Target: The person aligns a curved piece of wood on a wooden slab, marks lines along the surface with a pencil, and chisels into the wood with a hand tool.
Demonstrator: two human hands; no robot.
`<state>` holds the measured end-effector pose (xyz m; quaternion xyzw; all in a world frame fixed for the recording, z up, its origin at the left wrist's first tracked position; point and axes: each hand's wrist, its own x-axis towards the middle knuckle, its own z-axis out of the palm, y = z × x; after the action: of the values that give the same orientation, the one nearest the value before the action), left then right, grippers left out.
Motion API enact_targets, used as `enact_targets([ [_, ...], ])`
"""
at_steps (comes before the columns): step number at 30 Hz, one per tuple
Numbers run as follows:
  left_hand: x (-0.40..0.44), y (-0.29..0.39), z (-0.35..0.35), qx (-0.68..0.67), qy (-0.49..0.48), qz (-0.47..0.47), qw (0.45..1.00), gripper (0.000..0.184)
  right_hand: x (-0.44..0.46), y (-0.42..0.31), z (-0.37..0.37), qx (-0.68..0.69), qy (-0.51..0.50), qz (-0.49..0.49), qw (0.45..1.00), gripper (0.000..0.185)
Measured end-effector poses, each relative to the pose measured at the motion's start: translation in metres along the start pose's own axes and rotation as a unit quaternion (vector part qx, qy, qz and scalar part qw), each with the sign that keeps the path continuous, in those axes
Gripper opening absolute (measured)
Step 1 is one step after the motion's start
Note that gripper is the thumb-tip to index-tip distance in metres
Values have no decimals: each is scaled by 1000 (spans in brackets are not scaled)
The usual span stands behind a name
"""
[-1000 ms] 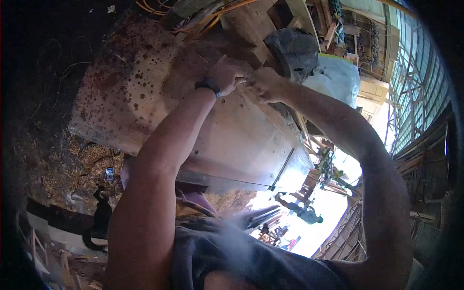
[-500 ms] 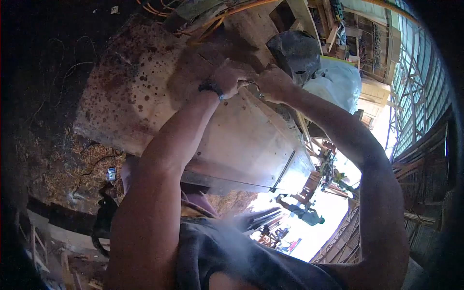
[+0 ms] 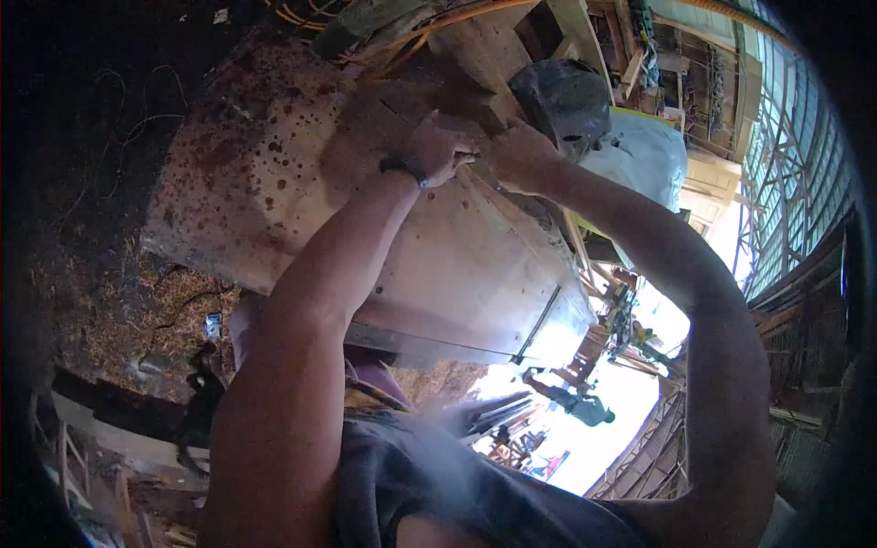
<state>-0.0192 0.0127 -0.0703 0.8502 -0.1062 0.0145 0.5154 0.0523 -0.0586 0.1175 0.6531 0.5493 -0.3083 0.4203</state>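
Still close together, the left hand [image 3: 441, 152] and right hand [image 3: 523, 160] stay over the wide surface [image 3: 457, 260], much where they were a second ago; the scene has merely slid slightly right and down in view. Their fingers look curled, though I cannot tell what they grip. A dark object [image 3: 564, 102] sits just beyond the right hand.

Left hand [image 3: 440, 152]: over the worktop [image 3: 466, 274], just left of right hand [image 3: 521, 161]
Shavings [image 3: 169, 324]: on floor [image 3: 100, 228], left of worktop
Other person [image 3: 579, 404]: way off right
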Motion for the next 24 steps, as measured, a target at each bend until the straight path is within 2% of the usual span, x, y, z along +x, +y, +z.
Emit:
enact_targets([
  [1, -1, 3, -3, 5, 0, 1, 1000, 20, -1, 1, 3, -17, -15, -14, 1000, 15],
  [4, -3, 3, -5, 4, 15, 9, 1000, 19, 1, -2, 7, -1, 39, -13, 999, 11],
  [7, 2, -7, 6, -19, 38, 24, 999, 20, -4, -8, 10, -132, 102, -85, 982, 10],
  [10, 2, -3, 1, -10, 12, 5, 1000, 22, 0, -10, 6, -160, 17, -103, 982, 13],
  [12, 0, 1, -5, -9, -12, -2, 1000, 22, 10, -5, 12, -135, 206, -139, 959, 13],
  [14, -1, 4, -2, -14, 18, 5, 1000, 19, 9, -6, 19, -47, 173, -64, 982, 11],
  [15, -1, 4, -4, -15, 36, 7, 999, 18, 10, -10, 11, 37, 41, 17, 998, 10],
  [16, 0, 4, -8, -5, 16, -1, 1000, 19, 11, -16, 2, 96, -80, 115, 985, 11],
  [17, 0, 4, -11, 2, -5, -9, 1000, 20, 12, -16, 3, 183, -109, 160, 964, 11],
  [19, 1, 5, -8, 15, -22, -12, 1000, 21, 9, -15, 11, 341, -91, 184, 917, 12],
  [21, 1, 2, -3, 28, -9, -10, 1000, 21, 8, -15, 20, 392, -66, 185, 899, 13],
  [22, 0, 3, -3, 14, -7, -12, 1000, 21, 8, -12, 25, 402, -48, 173, 898, 14],
  [24, 0, 0, -3, -12, -1, -18, 1000, 21, 8, -8, 31, 319, 20, 122, 940, 16],
])
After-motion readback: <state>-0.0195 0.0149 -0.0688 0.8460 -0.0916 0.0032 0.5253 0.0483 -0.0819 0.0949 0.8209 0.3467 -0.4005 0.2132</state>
